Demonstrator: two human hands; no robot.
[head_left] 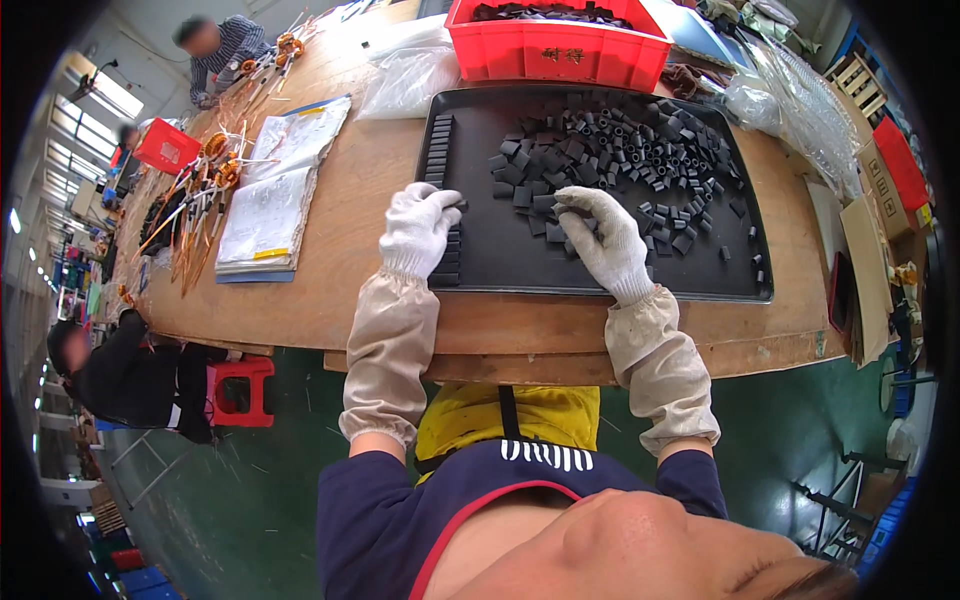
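My left hand (416,228), in a white knitted glove, is at the left side of a black tray (600,285). Its fingers are closed, with a short black tube (461,205) at the fingertips. Under and beside it, a neat row of black tubes (438,140) runs along the tray's left wall; the glove hides part of the row. My right hand (607,240), gloved too, hangs over the near edge of the loose black tubes (610,140). Its thumb and forefinger curl toward each other; what is between them, if anything, blends into the dark pieces behind.
Beyond the tray stands a red bin (560,55) holding dark pieces. Papers on a clipboard (270,190) and copper coils with wires (215,165) lie to the left. Clear plastic bags (790,90) and cardboard (868,270) are at right. Two people sit to the left, one near a red stool (242,392).
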